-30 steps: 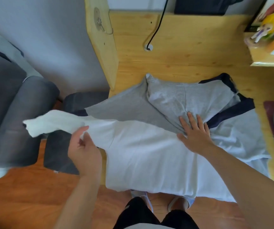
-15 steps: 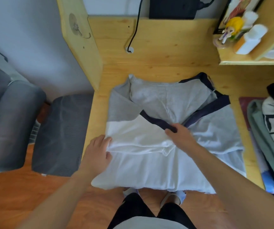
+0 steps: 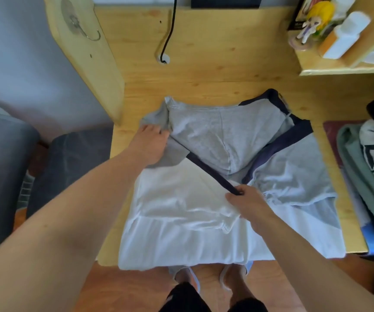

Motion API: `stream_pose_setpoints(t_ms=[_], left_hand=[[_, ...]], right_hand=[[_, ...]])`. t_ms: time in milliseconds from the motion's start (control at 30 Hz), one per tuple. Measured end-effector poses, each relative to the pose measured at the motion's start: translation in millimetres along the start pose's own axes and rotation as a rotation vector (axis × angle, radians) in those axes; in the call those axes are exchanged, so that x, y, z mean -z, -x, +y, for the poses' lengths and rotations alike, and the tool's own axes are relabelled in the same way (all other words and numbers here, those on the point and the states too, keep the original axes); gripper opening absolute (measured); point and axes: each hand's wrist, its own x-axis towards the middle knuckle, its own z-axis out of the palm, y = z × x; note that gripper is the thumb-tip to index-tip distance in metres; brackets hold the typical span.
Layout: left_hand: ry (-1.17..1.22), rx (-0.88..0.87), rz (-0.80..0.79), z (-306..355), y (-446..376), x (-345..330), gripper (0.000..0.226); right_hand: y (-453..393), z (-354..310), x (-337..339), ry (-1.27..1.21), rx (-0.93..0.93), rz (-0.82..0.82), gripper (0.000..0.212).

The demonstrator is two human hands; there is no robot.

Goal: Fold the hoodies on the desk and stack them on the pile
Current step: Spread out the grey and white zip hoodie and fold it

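A grey, white and navy hoodie [image 3: 204, 210] lies spread on the wooden desk [image 3: 204, 64], its white hem hanging over the near edge. Its left sleeve is folded across the white chest. My left hand [image 3: 152, 143] rests on the grey shoulder fabric at the hoodie's upper left corner. My right hand [image 3: 246, 201] pinches the end of the folded sleeve at its navy stripe, near the garment's middle. A pile of folded clothes [image 3: 370, 176] sits at the desk's right edge.
A shelf [image 3: 343, 68] with a figurine and white bottles stands at the back right. A black cable [image 3: 170, 30] runs down to a hole in the desk. A dark chair [image 3: 73, 167] is left of the desk.
The left sleeve was swung from hanging off the desk's left side onto the chest. My left hand moved up to the grey shoulder; my right hand stays at the sleeve end.
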Motion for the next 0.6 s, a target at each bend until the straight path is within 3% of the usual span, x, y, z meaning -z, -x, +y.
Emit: stream_pose_setpoints(t_ms=[133,233,333,400,467,533,600], left_hand=[[-0.165,0.206,-0.023,-22,-5,2,0.026],[-0.068,0.398,0.152,-12,12,-2,0.037],[0.146,0.284,0.33,40,53,-16,0.055],[0.246,0.205,0.241,82,82,-35,0.06],[0.286,0.243,0.093,107,101,-59,0.063],[0.31,0.316,0.049,112,100,-77,0.065],[0.309,0.354,0.04,111,91,-79,0.064]], right_hand=[[-8,3,-14,0.196,0.152,0.135,0.016],[-11,1,-26,0.391,0.257,0.251,0.023],[-8,4,-33,0.537,0.401,0.372,0.021],[-7,11,-35,0.635,0.532,0.475,0.022],[-8,15,-34,0.685,0.667,0.605,0.029],[-12,18,-21,0.659,0.747,0.694,0.028],[-20,32,1,0.674,0.698,0.647,0.039]])
